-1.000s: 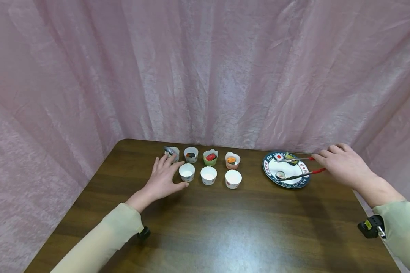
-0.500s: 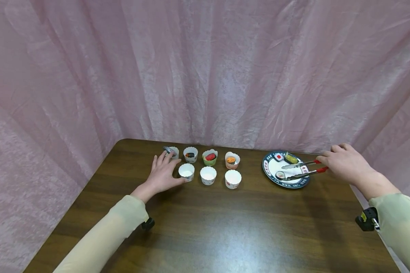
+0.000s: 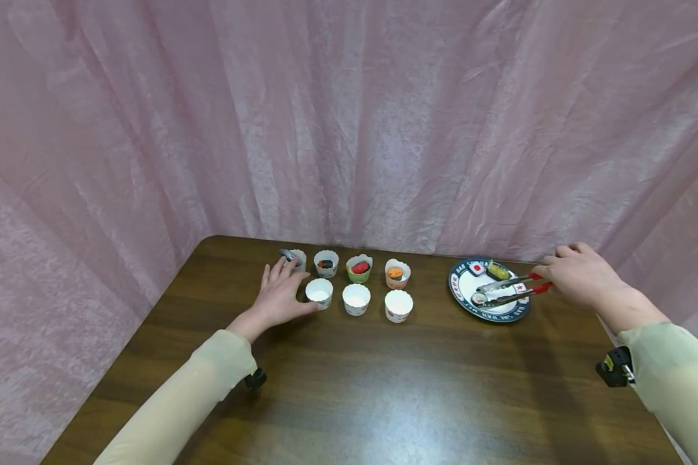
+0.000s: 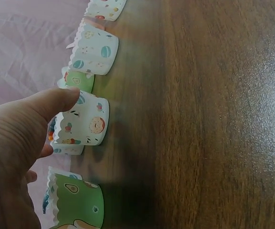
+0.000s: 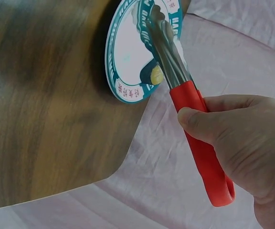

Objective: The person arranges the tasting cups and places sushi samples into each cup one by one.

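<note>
My left hand holds a white paper baking cup at the left of the front row. Its thumb lies at the cup's rim in the left wrist view, and the index finger is on the far side. My right hand grips red-handled metal tongs, thumb on top of the handle. Their parted arms reach over a plate with a blue lettered rim, tips beside a round sushi roll slice. A red-centred sushi piece and a yellow-topped one lie farther back.
Two more white cups stand in the front row, one in the middle and one right. Behind them, several cups hold toy-like sushi pieces, including a red one and an orange one. A pink curtain hangs behind the table.
My left thumb has come in to the front-left cup. The tongs have drawn back slightly and their arms have come closer together, with the tips now around the roll slice's edge.
</note>
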### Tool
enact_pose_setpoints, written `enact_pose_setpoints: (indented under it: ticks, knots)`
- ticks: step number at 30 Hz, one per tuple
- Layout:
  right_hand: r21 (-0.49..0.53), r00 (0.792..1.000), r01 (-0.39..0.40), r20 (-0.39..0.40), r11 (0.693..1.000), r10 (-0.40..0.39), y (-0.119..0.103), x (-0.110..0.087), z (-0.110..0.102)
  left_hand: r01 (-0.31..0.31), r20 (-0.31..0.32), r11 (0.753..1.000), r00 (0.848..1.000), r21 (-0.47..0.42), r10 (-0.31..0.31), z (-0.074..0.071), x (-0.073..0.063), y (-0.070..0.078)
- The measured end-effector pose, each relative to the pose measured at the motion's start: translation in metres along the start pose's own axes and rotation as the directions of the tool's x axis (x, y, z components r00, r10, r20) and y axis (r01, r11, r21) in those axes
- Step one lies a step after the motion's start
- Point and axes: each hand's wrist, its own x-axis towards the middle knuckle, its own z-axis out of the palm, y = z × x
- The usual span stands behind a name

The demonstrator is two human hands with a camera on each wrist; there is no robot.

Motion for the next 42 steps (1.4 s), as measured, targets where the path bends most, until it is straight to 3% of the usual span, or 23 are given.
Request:
enact_pose_setpoints:
  ticks: [18, 27, 32, 42]
  knots:
    - [-0.004, 0.998, 0.025, -0.055, 1.0, -0.025, 0.001, -0.005, 0.005, 0.007, 0.006, 1.0, 1.0, -0.018, -0.007, 0.001, 0.009, 0.005]
    - [-0.007, 0.997, -0.007, -0.081, 1.0, 0.006, 0.003, -0.003, -0.008, 0.006, 0.004, 1.0, 1.0, -0.025, -0.006, 0.003, 0.01, 0.006]
    - [0.006, 0.99, 0.019, -0.139, 1.0, -0.018, -0.002, 0.01, -0.022, 0.018, 0.015, 0.999, 1.0, -0.03, -0.017, 0.007, 0.012, 0.003]
    - [0.003, 0.975, 0.089, -0.204, 0.996, -0.087, -0.037, 0.056, -0.058, 0.035, 0.021, 0.998, 0.999, -0.054, -0.034, 0.007, 0.011, 0.008]
